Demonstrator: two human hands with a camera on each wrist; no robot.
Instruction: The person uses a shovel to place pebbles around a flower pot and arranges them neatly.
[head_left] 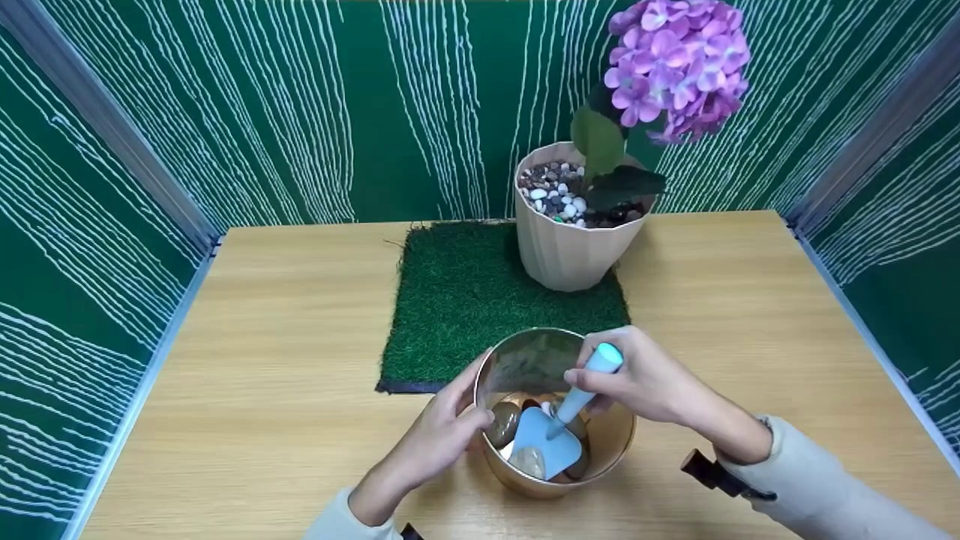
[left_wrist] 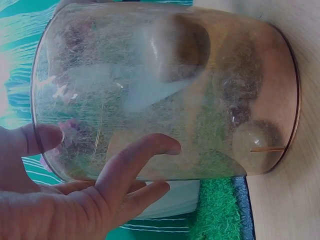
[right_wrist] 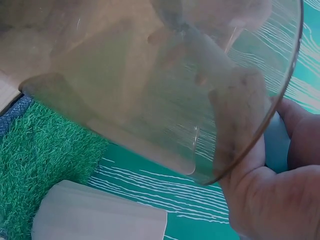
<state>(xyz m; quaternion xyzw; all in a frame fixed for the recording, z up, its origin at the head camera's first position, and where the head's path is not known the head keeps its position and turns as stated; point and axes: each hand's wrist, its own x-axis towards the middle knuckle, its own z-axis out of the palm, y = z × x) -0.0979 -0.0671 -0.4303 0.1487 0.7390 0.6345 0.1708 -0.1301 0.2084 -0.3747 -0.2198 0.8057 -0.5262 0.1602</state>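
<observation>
We are seeing a light blue shovel [head_left: 576, 400] slanting down into a clear amber bucket [head_left: 536, 488], its blade inside and its handle leaning toward the bucket's far right rim. The right hand [head_left: 637, 375] is gripping that handle above the bucket's right side. The left hand [head_left: 442, 435] is grasping the bucket at its left side, thumb hooking over the rim and fingers bending along the outer wall. Within the bucket we are finding a brown stone [head_left: 504, 425] lying by the left wall and a pale stone [head_left: 528, 463] overlapping the blade's near left part; we cannot tell whether it is resting on the blade. Just beyond the bucket a turf mat [head_left: 450, 315] is lying on the wooden table [head_left: 285, 337]. Behind the bucket, slightly to its right, a beige pot [head_left: 562, 259] is standing on the mat, holding pebbles [head_left: 555, 195] and a plant with a purple flower head [head_left: 679, 67].
</observation>
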